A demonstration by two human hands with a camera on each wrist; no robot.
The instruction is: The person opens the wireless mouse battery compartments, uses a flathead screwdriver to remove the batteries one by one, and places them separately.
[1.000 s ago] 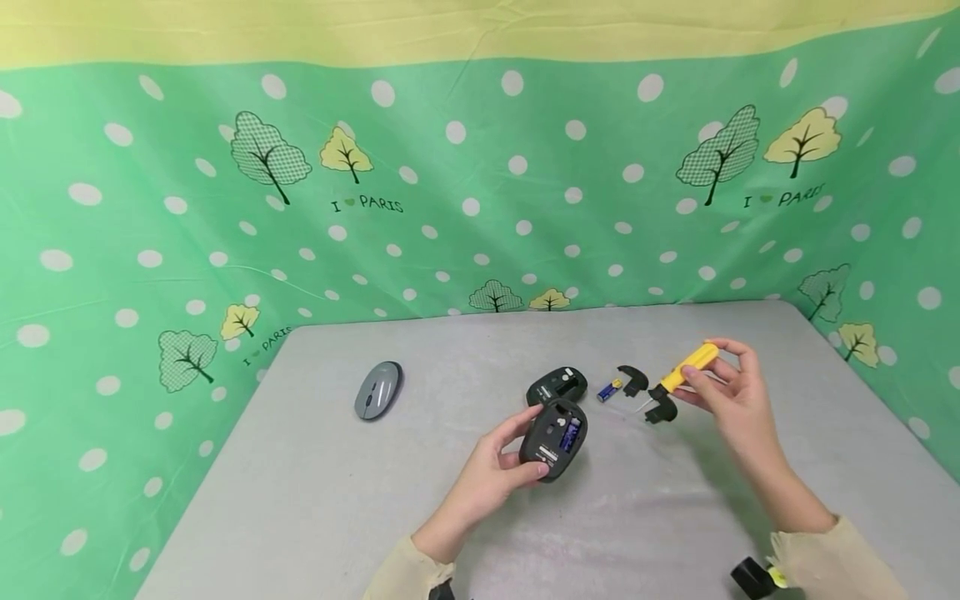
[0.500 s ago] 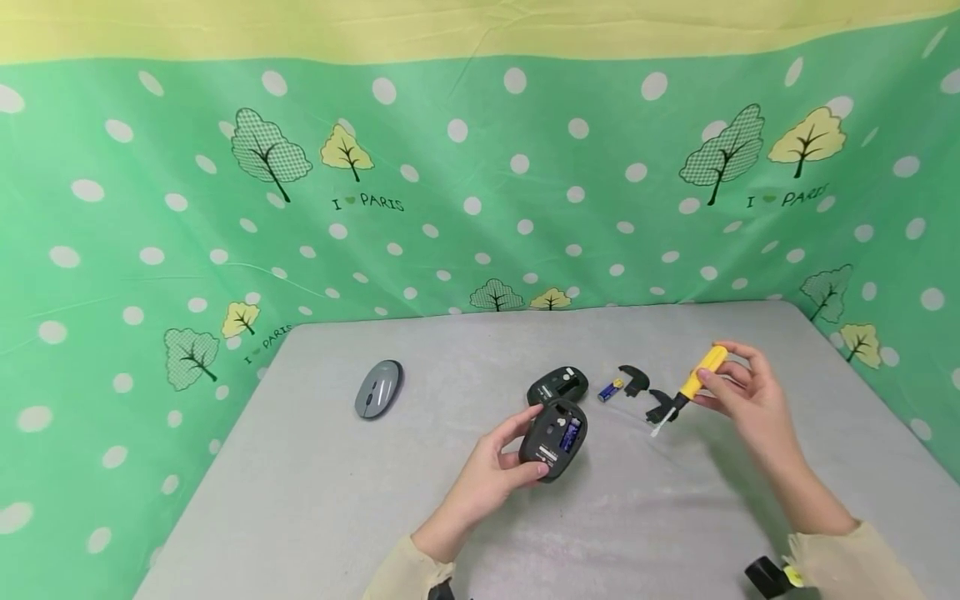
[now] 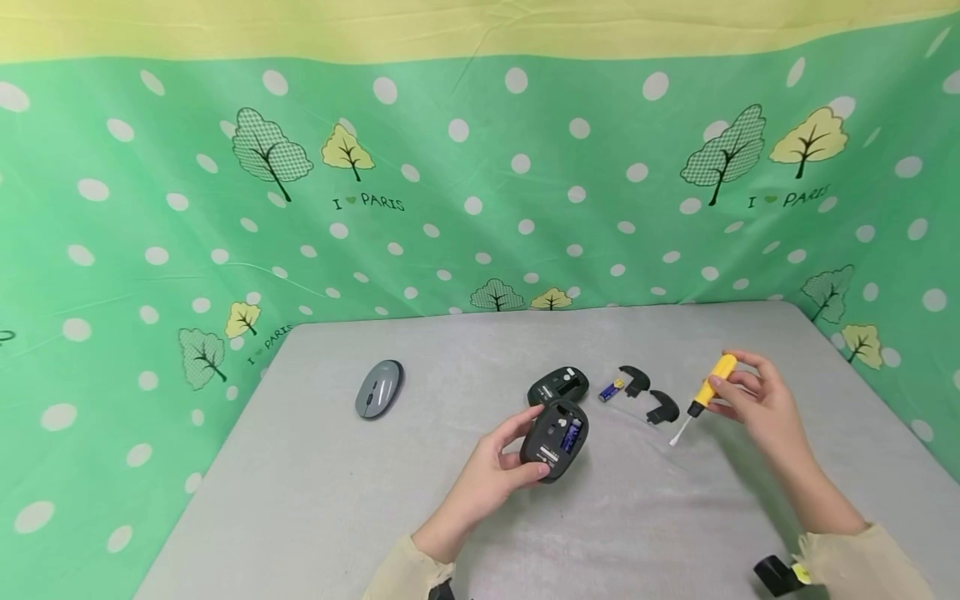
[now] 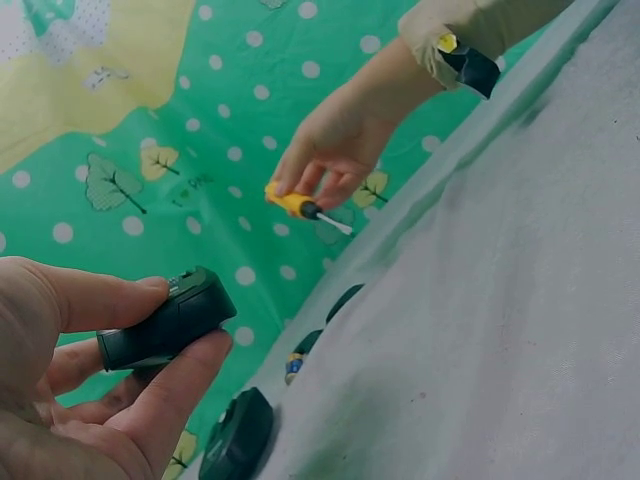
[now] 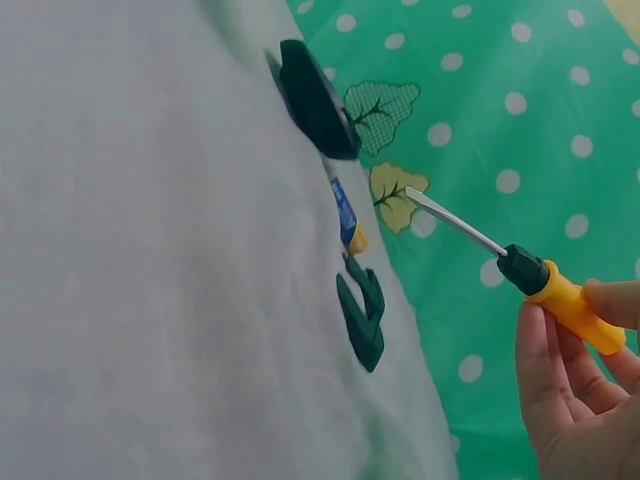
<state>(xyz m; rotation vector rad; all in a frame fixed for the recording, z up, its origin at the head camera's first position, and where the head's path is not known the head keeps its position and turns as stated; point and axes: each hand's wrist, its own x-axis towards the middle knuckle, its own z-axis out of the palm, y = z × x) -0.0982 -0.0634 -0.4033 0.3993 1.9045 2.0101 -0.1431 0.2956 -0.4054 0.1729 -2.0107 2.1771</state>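
Note:
My left hand (image 3: 487, 475) grips a black computer mouse (image 3: 547, 454) by its edges, underside up. A blue battery (image 3: 571, 434) sits in the mouse's uncovered compartment. My right hand (image 3: 761, 412) holds a screwdriver (image 3: 711, 385) by its yellow handle, thumb against the fingers. Its flat metal tip (image 5: 425, 203) points down and to the left, above the table. Just left of that tip lie two curved black battery covers, the nearer cover (image 3: 662, 407) and the farther cover (image 3: 634, 381). A loose blue-and-yellow battery (image 3: 611, 390) rests beside them.
Behind the held mouse, a second black mouse (image 3: 557, 384) lies underside up with its battery slot exposed. A grey mouse (image 3: 378, 389) stands upright at the left on the grey tabletop (image 3: 420, 517). A green patterned cloth (image 3: 450, 208) hangs behind and beside the table.
My right hand has moved right and slightly toward me with the screwdriver, away from the nearer cover, which now shows fully. My left hand has stayed in place with the mouse.

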